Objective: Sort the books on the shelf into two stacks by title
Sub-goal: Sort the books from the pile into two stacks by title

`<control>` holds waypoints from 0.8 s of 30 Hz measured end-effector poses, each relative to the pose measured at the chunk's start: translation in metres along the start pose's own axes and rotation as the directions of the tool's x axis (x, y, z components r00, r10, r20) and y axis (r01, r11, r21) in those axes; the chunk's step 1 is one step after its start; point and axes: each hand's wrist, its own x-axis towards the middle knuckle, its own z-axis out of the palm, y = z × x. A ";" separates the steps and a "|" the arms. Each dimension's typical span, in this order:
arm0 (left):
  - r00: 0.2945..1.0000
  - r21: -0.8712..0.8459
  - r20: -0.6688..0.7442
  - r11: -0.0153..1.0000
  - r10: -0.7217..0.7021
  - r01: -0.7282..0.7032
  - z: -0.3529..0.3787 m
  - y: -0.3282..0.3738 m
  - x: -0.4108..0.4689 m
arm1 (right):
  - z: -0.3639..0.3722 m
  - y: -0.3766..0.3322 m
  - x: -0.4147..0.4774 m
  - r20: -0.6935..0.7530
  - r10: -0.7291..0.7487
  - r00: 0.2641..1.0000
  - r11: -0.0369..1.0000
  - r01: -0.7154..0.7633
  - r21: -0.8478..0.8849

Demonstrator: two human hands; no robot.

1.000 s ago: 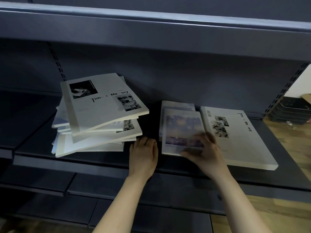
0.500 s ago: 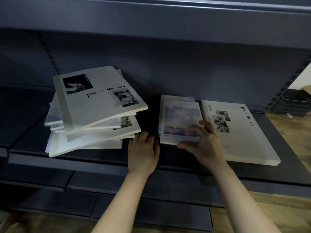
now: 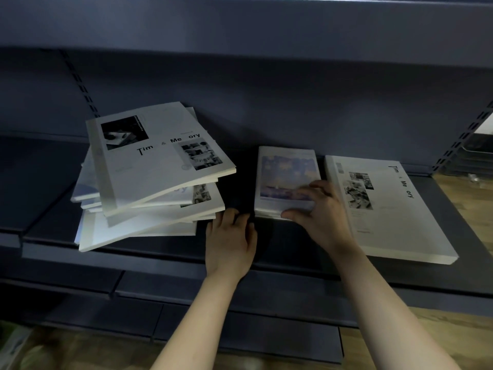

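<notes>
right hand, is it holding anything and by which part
The right hand pinches the small pastel-cover book at its front right corner, fingers on top, thumb at the front edge.

- Right hand [image 3: 320, 212] covers the near right corner of the small book [image 3: 282, 177]; count of books under it not resolvable.
- Small book cover blurred; title unreadable.
- Left hand [image 3: 230, 241] fingertips folded under, out of sight; contact with the pile [image 3: 149, 209] uncertain.
- Pile's lower covers mostly hidden by the top book [image 3: 157, 156].
- Trays [image 3: 477, 153] cut off at right edge.
</notes>
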 end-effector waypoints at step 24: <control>0.974 -0.180 0.049 0.961 0.221 -0.209 -0.032 0.016 -0.013 | 0.029 -0.028 -0.039 -0.250 -0.128 0.960 0.986 0.096 -0.138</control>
